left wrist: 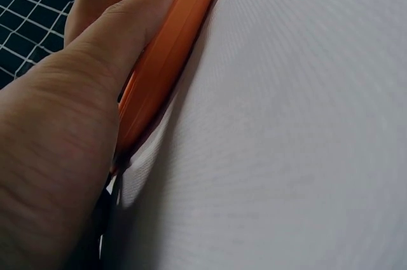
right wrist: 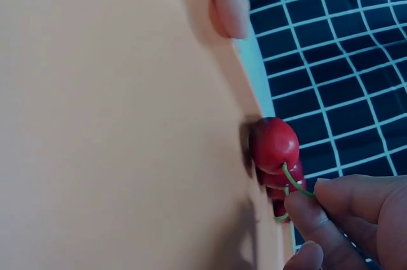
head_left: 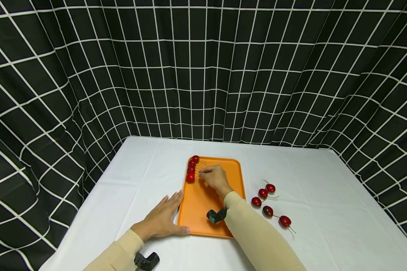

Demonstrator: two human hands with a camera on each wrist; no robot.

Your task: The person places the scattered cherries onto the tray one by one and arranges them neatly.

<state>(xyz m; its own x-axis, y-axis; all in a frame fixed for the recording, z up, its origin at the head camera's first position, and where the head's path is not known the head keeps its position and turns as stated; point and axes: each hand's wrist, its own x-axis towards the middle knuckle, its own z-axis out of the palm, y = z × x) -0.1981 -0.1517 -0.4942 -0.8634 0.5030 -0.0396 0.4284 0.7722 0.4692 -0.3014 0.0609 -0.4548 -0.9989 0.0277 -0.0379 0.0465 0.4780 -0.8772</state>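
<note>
An orange tray (head_left: 198, 214) lies on the white-covered table. Along its left edge, toward the far corner, several red cherries (head_left: 191, 163) stand in a row. My right hand (head_left: 217, 178) is over the tray and pinches the green stem (right wrist: 294, 180) of the nearest cherry (right wrist: 275, 145) between thumb and finger. That cherry sits against the tray's edge at the near end of the row. My left hand (head_left: 162, 218) rests at the tray's near left corner, fingers extended along the left side. Its thumb (left wrist: 137, 19) touches the near rim.
To the right of the tray, several more cherries (head_left: 263, 193) with stems lie loose on the white cloth (head_left: 325, 210). A black curtain (head_left: 210, 75) with white grid lines encloses the table's back and sides.
</note>
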